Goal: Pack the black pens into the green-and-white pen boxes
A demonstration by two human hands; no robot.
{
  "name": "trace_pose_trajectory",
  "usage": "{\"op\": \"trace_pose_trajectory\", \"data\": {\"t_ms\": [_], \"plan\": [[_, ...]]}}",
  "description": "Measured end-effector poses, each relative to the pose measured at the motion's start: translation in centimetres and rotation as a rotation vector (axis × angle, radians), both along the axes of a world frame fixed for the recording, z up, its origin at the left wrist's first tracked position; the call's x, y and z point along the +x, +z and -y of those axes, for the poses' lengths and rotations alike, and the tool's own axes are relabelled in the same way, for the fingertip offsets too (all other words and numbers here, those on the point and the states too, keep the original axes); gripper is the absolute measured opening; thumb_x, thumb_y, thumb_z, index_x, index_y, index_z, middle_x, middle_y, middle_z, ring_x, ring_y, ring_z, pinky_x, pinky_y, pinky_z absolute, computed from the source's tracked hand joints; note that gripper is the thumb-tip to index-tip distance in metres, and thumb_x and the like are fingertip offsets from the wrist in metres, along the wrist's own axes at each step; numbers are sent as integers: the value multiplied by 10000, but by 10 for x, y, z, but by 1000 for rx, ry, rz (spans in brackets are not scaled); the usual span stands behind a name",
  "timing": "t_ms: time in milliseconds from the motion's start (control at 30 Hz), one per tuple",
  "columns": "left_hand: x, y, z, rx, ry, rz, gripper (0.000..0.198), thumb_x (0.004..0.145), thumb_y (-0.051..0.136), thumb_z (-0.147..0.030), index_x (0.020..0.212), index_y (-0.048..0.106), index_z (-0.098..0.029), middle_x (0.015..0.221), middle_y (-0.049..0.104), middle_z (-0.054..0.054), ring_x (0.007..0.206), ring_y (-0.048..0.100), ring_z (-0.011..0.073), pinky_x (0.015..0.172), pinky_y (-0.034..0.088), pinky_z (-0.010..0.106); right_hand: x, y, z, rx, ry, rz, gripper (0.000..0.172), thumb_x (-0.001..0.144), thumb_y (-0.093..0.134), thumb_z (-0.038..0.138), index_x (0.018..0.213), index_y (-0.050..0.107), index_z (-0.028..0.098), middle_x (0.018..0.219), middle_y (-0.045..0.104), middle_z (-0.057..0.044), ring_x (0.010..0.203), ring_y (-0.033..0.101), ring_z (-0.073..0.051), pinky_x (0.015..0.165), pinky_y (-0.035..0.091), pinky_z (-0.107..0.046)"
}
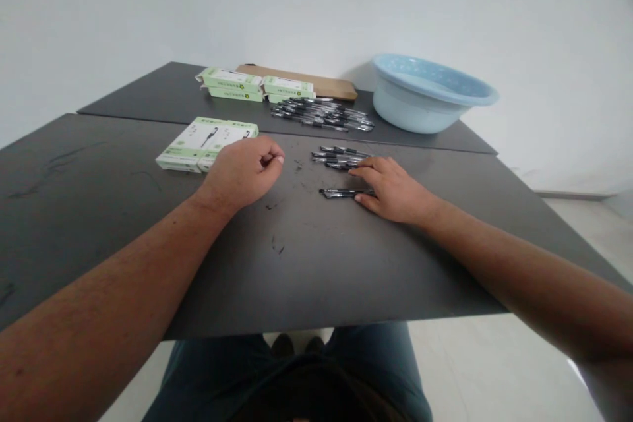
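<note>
My left hand (246, 171) is curled into a loose fist above the table, beside two white-and-green pen boxes (205, 138) lying side by side. No object shows in its fingers. My right hand (390, 188) rests on the table with thumb and fingers apart. Its fingertips touch the right ends of a small group of black-and-clear pens (332, 157), while its thumb lies at a nearer pair of pens (337, 193). The palm hides the right ends of that pair. Behind them is a larger pile of pens (321, 113).
More green boxes (235, 84) are stacked at the back, in front of a flat brown cardboard piece (331, 86). A light blue basin (420, 105) stands at the back right. The dark tabletop (306, 264) has a seam across it and a white wall (306, 6) behind.
</note>
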State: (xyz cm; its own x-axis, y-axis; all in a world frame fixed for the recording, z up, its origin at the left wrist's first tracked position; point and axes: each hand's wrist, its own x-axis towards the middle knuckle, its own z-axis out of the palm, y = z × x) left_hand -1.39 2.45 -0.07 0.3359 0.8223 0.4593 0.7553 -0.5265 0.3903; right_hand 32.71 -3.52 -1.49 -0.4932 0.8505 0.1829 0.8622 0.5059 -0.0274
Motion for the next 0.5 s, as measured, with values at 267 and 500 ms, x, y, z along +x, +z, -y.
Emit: {"op": "trace_pose_trajectory", "data": {"t_ms": [267,500], "plan": [[0,0,-1,-2,4,15,160,900,605,-330,920,744,-252,858,785,55,813,709,258,793,533,376,-10,-9,12,-57,96,-47,425,1009,582,210,1421,685,223,1304,713,-160,1230,644,-351,1128,540,-532],[0,-1,-1,9,-14,5,155,904,610,-322,925,747,-253,871,781,54,843,718,259,812,542,374,-10,-6,26,-32,106,-83,537,1026,638,340,1534,581,179,1397,661,-196,1311,622,-372,1177,522,-557]]}}
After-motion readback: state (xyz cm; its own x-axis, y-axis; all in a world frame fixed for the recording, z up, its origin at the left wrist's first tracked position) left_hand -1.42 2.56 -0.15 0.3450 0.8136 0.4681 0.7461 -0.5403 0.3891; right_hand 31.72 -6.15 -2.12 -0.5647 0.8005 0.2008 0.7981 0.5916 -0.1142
